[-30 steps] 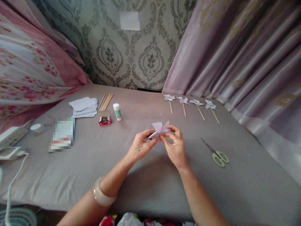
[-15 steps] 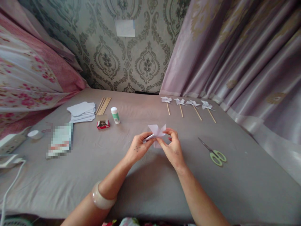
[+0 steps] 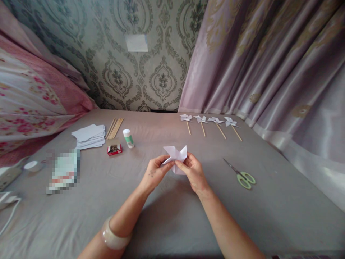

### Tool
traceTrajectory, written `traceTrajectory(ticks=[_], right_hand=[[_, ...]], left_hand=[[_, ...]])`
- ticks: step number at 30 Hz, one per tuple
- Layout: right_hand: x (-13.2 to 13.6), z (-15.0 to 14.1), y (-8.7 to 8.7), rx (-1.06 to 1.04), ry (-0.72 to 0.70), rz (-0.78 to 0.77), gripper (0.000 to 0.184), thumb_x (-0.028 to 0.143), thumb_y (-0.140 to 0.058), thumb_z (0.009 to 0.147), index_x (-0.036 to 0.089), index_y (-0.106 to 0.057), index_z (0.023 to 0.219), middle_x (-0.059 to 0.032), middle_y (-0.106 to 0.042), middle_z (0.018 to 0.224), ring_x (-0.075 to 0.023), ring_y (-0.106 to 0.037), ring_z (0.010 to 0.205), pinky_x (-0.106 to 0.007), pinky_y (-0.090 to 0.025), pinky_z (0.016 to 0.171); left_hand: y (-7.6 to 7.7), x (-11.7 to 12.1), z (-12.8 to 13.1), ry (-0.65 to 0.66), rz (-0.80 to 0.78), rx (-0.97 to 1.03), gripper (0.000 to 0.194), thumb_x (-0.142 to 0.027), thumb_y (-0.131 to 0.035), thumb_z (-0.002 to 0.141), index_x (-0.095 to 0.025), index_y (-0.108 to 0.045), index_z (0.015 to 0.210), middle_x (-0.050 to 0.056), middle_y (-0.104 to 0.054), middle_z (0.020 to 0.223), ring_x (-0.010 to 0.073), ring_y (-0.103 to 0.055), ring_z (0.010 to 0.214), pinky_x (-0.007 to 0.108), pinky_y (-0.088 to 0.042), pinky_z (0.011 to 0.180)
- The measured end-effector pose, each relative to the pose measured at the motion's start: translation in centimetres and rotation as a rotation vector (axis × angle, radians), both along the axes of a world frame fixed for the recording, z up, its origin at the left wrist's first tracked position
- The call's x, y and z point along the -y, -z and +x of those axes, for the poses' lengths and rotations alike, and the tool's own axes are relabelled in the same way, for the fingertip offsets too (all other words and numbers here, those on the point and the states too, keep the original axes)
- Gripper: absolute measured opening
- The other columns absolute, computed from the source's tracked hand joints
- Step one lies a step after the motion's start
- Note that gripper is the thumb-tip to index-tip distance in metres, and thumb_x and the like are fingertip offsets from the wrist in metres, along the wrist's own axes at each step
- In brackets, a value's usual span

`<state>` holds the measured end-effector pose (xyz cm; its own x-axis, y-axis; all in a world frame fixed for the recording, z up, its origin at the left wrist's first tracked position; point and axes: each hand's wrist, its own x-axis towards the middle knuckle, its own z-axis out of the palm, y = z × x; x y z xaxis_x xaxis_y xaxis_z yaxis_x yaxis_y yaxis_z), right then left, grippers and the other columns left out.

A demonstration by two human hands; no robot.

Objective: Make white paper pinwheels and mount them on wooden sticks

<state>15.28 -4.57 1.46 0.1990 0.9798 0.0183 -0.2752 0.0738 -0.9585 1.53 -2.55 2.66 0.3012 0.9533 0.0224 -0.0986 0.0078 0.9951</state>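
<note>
Label on the upright white glue stick (image 3: 128, 139): green band with small print, not legible at this size. Small open red cardboard box (image 3: 114, 149) just beside it: marks on the side too small to read; small dark metallic pieces inside. Flat packet (image 3: 63, 172) at the left: blurred out, writing unreadable.

Left hand (image 3: 155, 174): nearly closed, thumb and fingers pinching the left side of a folded white paper pinwheel (image 3: 175, 154) near its middle. Right hand (image 3: 193, 171): fingers curled, thumb pressed at the pinwheel's centre, fingertips behind its right side. Pinwheel held above the grey cloth surface (image 3: 167, 230), between the two hands, points spread upward and one part hanging below the thumbs. Cream bangle (image 3: 115, 235) on the left forearm.

Far right of surface: four finished white paper pinwheels on wooden sticks (image 3: 201, 119), lying in a row. Scissors with light green handles (image 3: 244, 180) lie to the right of the hands, blades pointing away. Far left: stack of white paper sheets (image 3: 90, 136), bundle of pale wooden sticks (image 3: 115, 128) beside it.
</note>
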Motion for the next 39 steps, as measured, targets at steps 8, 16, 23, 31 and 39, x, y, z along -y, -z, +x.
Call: traceTrajectory(ticks=[8, 16, 23, 31, 39], right_hand=[[0.0, -0.3, 0.1, -0.113, 0.004, -0.053, 0.04, 0.029, -0.079, 0.057, 0.019, -0.061, 0.092, -0.0028, -0.072, 0.089, -0.0171, -0.065, 0.082, -0.031, -0.049, 0.08], [0.2, -0.4, 0.0, -0.205, -0.006, -0.16, 0.036, 0.029, -0.081, 0.052, 0.018, -0.066, 0.082, -0.0032, -0.073, 0.082, -0.0167, -0.065, 0.072, -0.031, -0.05, 0.073], [0.2, -0.5, 0.2, -0.163, 0.009, -0.167, 0.032, 0.031, -0.081, 0.052, 0.016, -0.069, 0.077, -0.0034, -0.073, 0.077, -0.0163, -0.064, 0.067, -0.03, -0.048, 0.068], [0.1, -0.3, 0.8, -0.05, 0.025, -0.172, 0.03, 0.035, -0.08, 0.054, 0.016, -0.071, 0.076, -0.0035, -0.072, 0.073, -0.0162, -0.063, 0.063, -0.028, -0.048, 0.062], [0.0, 0.1, 1.1, 0.006, -0.029, -0.205, 0.031, 0.037, -0.08, 0.054, 0.015, -0.073, 0.075, -0.0048, -0.073, 0.074, -0.0177, -0.064, 0.064, -0.028, -0.048, 0.062]], left_hand=[[-0.1, 0.0, 0.0, 0.017, -0.072, 0.051, 0.036, -0.036, -0.074, 0.066, -0.014, -0.073, 0.094, 0.004, -0.072, 0.088, 0.0178, -0.062, 0.08, 0.026, -0.045, 0.076], [0.1, -0.1, 0.0, 0.033, -0.124, 0.082, 0.034, -0.035, -0.075, 0.065, -0.013, -0.073, 0.091, 0.005, -0.072, 0.085, 0.0165, -0.062, 0.076, 0.025, -0.045, 0.073], [-0.1, -0.1, 0.1, -0.011, -0.144, 0.069, 0.033, -0.033, -0.076, 0.061, -0.013, -0.075, 0.087, 0.003, -0.071, 0.075, 0.0128, -0.057, 0.066, 0.023, -0.042, 0.065], [0.3, -0.3, 0.0, -0.022, -0.175, 0.054, 0.035, -0.034, -0.077, 0.06, -0.013, -0.075, 0.087, 0.004, -0.071, 0.077, 0.0143, -0.058, 0.068, 0.024, -0.043, 0.066], [0.7, -0.8, -0.2, -0.027, -0.195, 0.011, 0.037, -0.037, -0.08, 0.055, -0.011, -0.074, 0.081, 0.005, -0.071, 0.075, 0.0153, -0.058, 0.066, 0.025, -0.043, 0.065]])
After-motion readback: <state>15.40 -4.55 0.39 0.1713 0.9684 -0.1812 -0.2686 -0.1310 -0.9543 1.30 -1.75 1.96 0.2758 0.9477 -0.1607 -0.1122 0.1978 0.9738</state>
